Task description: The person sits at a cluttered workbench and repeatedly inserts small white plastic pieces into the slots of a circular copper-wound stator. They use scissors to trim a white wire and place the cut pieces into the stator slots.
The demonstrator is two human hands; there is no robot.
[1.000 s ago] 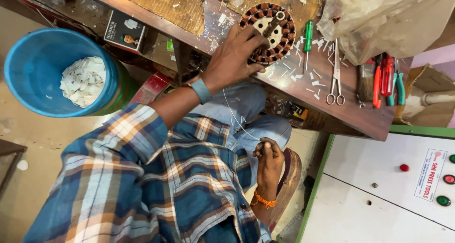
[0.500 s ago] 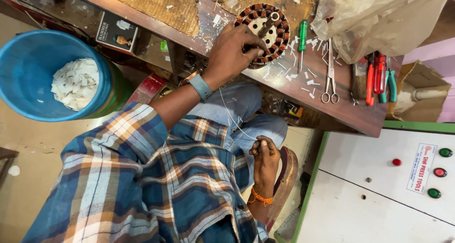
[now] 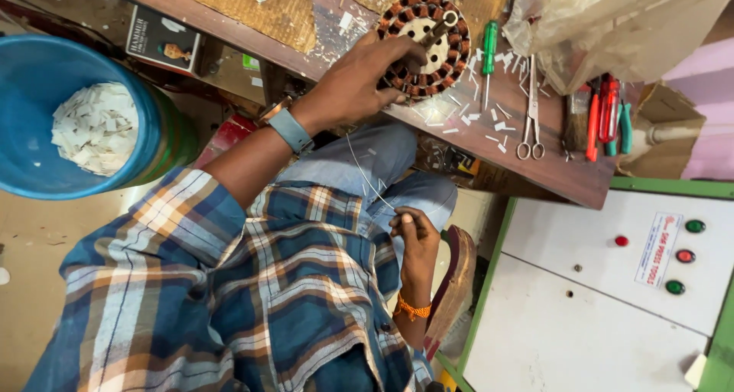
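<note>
Cabinet (image 3: 581, 315), white with a green frame, is standing at lower right below the surface (image 3: 428, 124), showing one red and green buttons on its face. Bucket (image 3: 46, 109), blue and round, is sitting at far left, holding a heap of small white paper strips (image 3: 95, 124). Plastic bag (image 3: 604, 25), clear and crumpled, is lying on the surface at upper right. Wooden surface is running diagonally across the top, with white scraps scattered along its edge.

Stator (image 3: 424, 40), a round motor core ringed with copper-coloured windings, is lying flat on the surface near its front edge. Left hand (image 3: 359, 82) is resting on the stator's near side, fingers curled over the windings and pressing it down; a grey band is circling the wrist. Right hand (image 3: 417, 235) is hovering over the lap, well apart from the stator, thumb and fingertips pinched shut on a thin pale strand (image 3: 367, 178) that is running upward toward the left hand; an orange thread is circling this wrist.

Scissors (image 3: 529, 121), metal, are lying just right of the stator. Screwdriver (image 3: 489, 52), green-handled, is lying between stator and scissors. Red-handled and teal-handled tools (image 3: 608, 117) are lying near the bag, beside a brush.
</note>
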